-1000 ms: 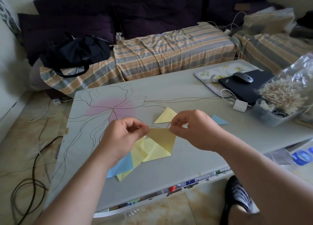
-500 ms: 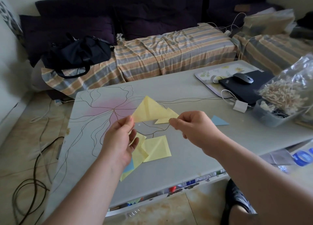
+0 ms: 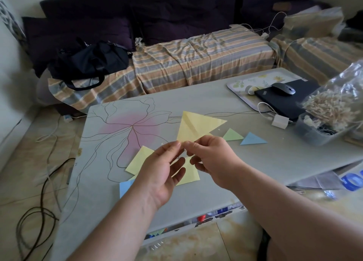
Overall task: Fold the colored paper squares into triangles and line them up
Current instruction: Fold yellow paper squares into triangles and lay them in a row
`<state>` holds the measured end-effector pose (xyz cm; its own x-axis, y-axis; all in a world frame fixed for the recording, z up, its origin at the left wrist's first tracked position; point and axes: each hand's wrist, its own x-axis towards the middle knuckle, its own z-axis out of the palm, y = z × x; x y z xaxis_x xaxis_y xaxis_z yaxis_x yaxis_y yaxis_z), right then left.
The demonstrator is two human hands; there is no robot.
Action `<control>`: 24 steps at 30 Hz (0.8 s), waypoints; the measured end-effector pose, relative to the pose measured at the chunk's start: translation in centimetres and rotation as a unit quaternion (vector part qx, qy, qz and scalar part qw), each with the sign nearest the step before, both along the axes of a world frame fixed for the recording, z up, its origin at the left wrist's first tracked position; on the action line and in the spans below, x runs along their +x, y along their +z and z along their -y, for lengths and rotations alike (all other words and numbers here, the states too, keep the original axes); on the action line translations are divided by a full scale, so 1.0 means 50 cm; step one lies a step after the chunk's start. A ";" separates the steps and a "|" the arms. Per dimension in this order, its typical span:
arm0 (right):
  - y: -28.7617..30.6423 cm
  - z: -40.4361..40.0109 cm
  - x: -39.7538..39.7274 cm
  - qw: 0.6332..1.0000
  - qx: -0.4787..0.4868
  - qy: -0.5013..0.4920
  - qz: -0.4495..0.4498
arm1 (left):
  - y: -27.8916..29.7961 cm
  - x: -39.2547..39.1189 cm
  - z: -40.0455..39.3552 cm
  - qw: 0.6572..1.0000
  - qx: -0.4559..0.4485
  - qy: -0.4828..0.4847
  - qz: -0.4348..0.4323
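A yellow paper [image 3: 196, 127], folded into a triangle, is held up above the grey table [image 3: 225, 186]. My left hand [image 3: 163, 168] and my right hand [image 3: 208, 156] both pinch its lower corner, fingertips close together. Under my hands lie loose yellow squares [image 3: 140, 159] and a blue square [image 3: 124, 188], partly hidden by my left wrist. To the right on the table lie a folded green triangle [image 3: 232, 135] and a folded blue triangle [image 3: 252, 139], side by side.
At the table's right end are a black laptop [image 3: 282, 103] with a mouse [image 3: 282, 88], a white charger [image 3: 280, 121] and a plastic tub [image 3: 318, 133] under a bag of wooden pegs. A striped sofa with a black bag [image 3: 88, 62] stands behind. Cables lie on the floor at left.
The yellow paper went from hanging between spread hands to standing up as a folded triangle. My hands came together at its lower corner. The green triangle is now uncovered.
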<state>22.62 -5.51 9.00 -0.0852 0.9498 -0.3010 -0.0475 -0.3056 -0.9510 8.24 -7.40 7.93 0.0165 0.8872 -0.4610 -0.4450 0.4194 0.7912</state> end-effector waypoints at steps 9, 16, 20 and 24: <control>0.005 -0.001 0.008 1.000 0.016 0.005 0.022 | -0.017 -0.007 -0.005 0.953 0.174 -0.025 -0.246; 0.002 -0.008 0.010 1.000 0.014 -0.018 0.006 | -0.023 0.003 -0.006 0.934 0.214 0.003 -0.287; 0.006 -0.018 0.022 0.999 0.018 -0.029 0.005 | -0.024 -0.008 -0.014 0.918 0.228 0.024 -0.323; 0.010 -0.019 0.025 1.000 0.024 -0.020 0.001 | -0.020 -0.023 -0.018 0.890 0.249 0.020 -0.380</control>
<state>23.88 -4.54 9.52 -0.0457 0.9658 -0.2551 -0.0574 -0.2575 -0.9646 7.10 -6.52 6.92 -0.1685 0.9777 0.1257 0.2924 -0.0722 0.9536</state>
